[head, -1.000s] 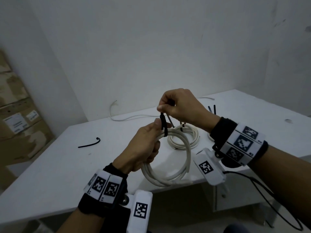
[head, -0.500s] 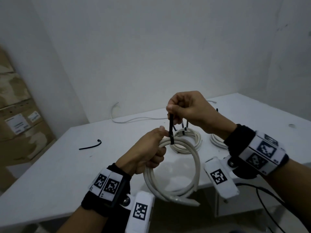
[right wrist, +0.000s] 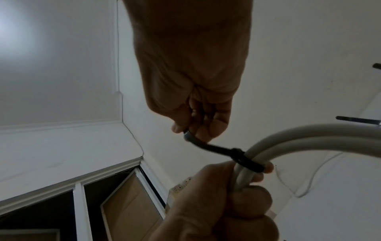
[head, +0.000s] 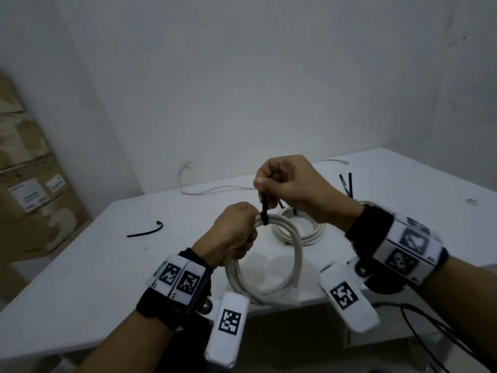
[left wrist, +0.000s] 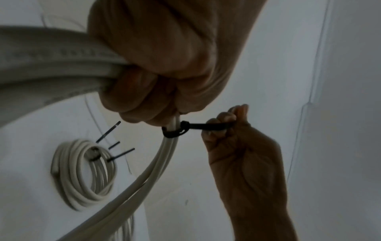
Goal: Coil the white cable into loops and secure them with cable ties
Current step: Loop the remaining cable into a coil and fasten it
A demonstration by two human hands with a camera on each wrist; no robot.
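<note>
Head view: left hand [head: 233, 232] clenched round white cable coil [head: 271, 265] over counter [head: 88, 278] edge, right hand [head: 293, 188] pinching black tie [head: 264, 211] tail, left-wrist cam alone shows tie's loop [left wrist: 172, 132] cinched w/ 2nd tied coil [left wrist: 82, 176] on counter.

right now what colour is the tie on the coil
Black; the tie shows best in the right wrist view, cinched round the white coil.

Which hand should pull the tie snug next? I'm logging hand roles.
Right. The right hand already pinches the tail of the black cable tie, which loops the white coil. The left hand grips the strands beside it, steadying them.
</note>
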